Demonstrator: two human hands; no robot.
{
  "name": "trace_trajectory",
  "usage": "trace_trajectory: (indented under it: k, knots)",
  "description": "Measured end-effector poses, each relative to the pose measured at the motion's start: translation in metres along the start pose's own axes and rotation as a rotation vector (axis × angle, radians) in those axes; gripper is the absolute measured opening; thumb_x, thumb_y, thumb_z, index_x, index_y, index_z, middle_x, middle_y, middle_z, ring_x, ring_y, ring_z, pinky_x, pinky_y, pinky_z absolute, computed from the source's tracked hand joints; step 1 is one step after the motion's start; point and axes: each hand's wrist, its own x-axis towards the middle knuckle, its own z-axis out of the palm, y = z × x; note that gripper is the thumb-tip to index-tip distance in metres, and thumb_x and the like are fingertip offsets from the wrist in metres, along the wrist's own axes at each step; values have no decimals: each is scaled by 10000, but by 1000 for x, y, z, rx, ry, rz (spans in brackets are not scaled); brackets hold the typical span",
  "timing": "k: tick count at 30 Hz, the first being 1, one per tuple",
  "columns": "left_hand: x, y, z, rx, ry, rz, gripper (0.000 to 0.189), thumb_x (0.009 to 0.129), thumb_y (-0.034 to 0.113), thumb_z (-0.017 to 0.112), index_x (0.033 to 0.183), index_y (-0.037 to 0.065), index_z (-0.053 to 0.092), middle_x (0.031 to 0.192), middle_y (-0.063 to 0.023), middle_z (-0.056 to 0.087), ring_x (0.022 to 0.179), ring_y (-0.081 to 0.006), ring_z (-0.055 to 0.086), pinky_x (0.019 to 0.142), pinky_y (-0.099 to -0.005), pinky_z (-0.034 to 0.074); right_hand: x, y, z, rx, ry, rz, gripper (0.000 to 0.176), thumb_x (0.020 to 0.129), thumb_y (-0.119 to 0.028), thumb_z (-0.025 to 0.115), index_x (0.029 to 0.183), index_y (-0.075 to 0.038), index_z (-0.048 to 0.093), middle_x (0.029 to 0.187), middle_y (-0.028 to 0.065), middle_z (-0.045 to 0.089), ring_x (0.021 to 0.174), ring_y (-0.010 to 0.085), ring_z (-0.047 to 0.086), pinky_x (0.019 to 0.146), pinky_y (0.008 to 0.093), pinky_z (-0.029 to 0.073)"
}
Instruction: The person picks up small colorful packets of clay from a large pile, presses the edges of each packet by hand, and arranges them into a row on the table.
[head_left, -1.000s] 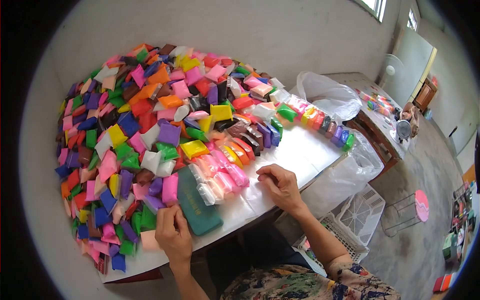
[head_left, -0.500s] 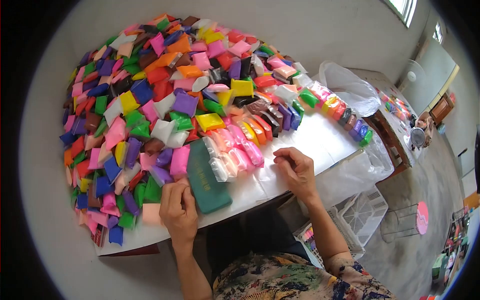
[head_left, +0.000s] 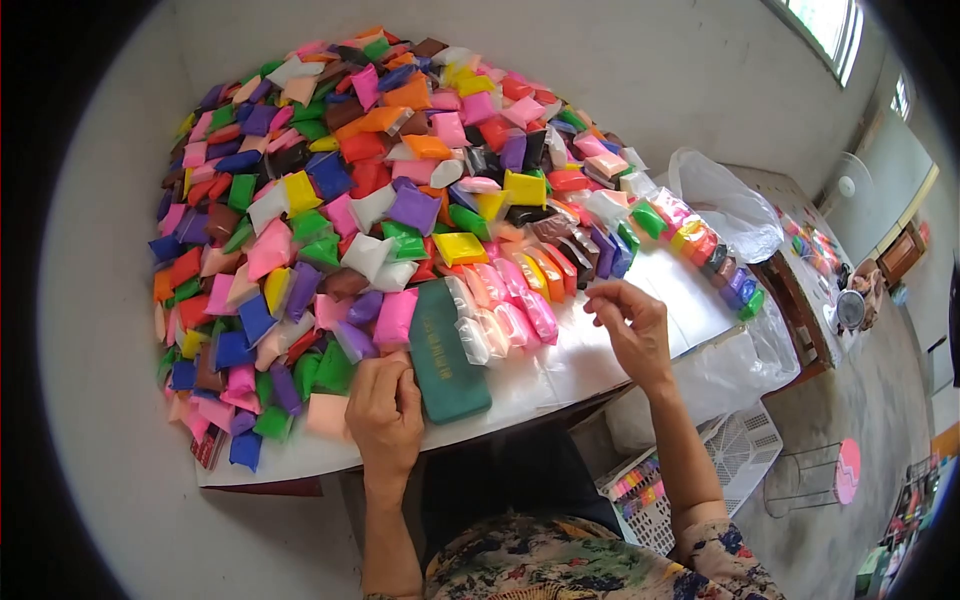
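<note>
My left hand (head_left: 385,420) is closed at the table's front edge, left of a dark green box (head_left: 448,360) with gold lettering. A peach corner shows at its fingertips; whether the hand grips it is hidden. My right hand (head_left: 636,335) hovers over the white tabletop with fingers loosely bent and apart, nothing visible in them. Just left of it, small packets stand in a tight double row: clear-white packets (head_left: 472,340) beside the green box, then pink packets (head_left: 525,305), orange, red, brown, purple and blue ones. A large heap of coloured packets (head_left: 330,175) covers the table's left and back.
Another row of packets (head_left: 705,250) runs along the table's right side, beside a clear plastic bag (head_left: 725,205). Below right stands a white plastic basket (head_left: 740,450) with coloured packets inside. A wire stool with a pink top (head_left: 848,470) is on the floor.
The view has shifted, so the table appears further right. My right hand has lifted slightly and its fingers have loosened. My left hand stays beside the green box.
</note>
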Motion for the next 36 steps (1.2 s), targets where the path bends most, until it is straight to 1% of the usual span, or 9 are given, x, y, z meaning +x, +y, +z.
trace_trajectory:
  k: [7, 11, 15, 22, 23, 26, 29, 32, 36]
  knots:
    - [1, -1, -1, 12, -13, 6, 118, 858, -19, 622, 975, -7, 636, 894, -151, 592, 825, -357, 603, 725, -435, 482, 55, -24, 1, -155, 13, -242, 146, 926, -39, 622, 1027, 31, 700, 841, 78, 725, 739, 98, 668, 669, 260, 538]
    - [2, 4, -3, 12, -17, 11, 132, 857, -10, 622, 988, -6, 634, 901, -154, 587, 833, -364, 603, 725, -442, 483, 100, -32, 10, -297, -7, -298, 198, 849, -85, 638, 992, 34, 703, 878, 169, 727, 772, 279, 705, 718, 360, 547]
    - [0, 1, -4, 26, -25, 9, 134, 858, 4, 629, 991, 1, 638, 911, -148, 584, 831, -358, 604, 724, -443, 487, 138, -33, 26, -357, -51, -400, 193, 854, -109, 607, 968, 8, 709, 886, 176, 727, 817, 341, 701, 768, 421, 540]
    - [1, 1, -4, 7, -23, 11, 111, 859, 0, 632, 969, 3, 633, 908, -136, 585, 831, -347, 604, 729, -438, 489, 184, -24, 42, -487, -68, -357, 179, 840, -145, 613, 935, -44, 726, 911, 168, 724, 889, 360, 690, 810, 464, 534]
    - [2, 0, -4, 0, -22, 9, 109, 859, -1, 632, 968, 3, 632, 908, -135, 585, 832, -346, 604, 730, -437, 489, 185, -21, 43, -563, -24, -390, 165, 811, -133, 617, 909, -51, 721, 898, 157, 723, 899, 360, 690, 804, 481, 532]
    - [1, 0, -4, -17, -30, -6, 107, 861, -4, 628, 968, 2, 629, 907, -133, 583, 832, -344, 603, 731, -436, 490, 188, -29, 40, -915, -181, -242, 301, 802, -186, 704, 1063, -36, 718, 1019, 129, 725, 980, 325, 679, 858, 423, 524]
    - [1, 0, -4, -18, -22, -6, 109, 863, -4, 627, 972, 0, 626, 905, -134, 580, 832, -343, 603, 733, -434, 490, 190, -19, 45, -1007, -255, -271, 355, 763, -212, 748, 1080, -56, 716, 1044, 127, 697, 1045, 330, 645, 905, 442, 496]
    - [1, -1, -4, -11, -15, 7, 112, 864, -6, 626, 975, -1, 624, 901, -136, 576, 830, -344, 601, 731, -435, 490, 197, -6, 50, -1016, -247, -286, 400, 736, -226, 779, 1096, -64, 714, 1046, 128, 679, 1064, 330, 627, 927, 451, 483]
    - [2, 1, -4, -22, -11, -14, 105, 860, -18, 621, 964, -4, 621, 891, -141, 579, 811, -343, 602, 715, -431, 487, 191, -21, 50, -988, -247, -272, 394, 727, -230, 791, 1077, -63, 722, 1054, 130, 669, 1080, 321, 621, 925, 438, 484]
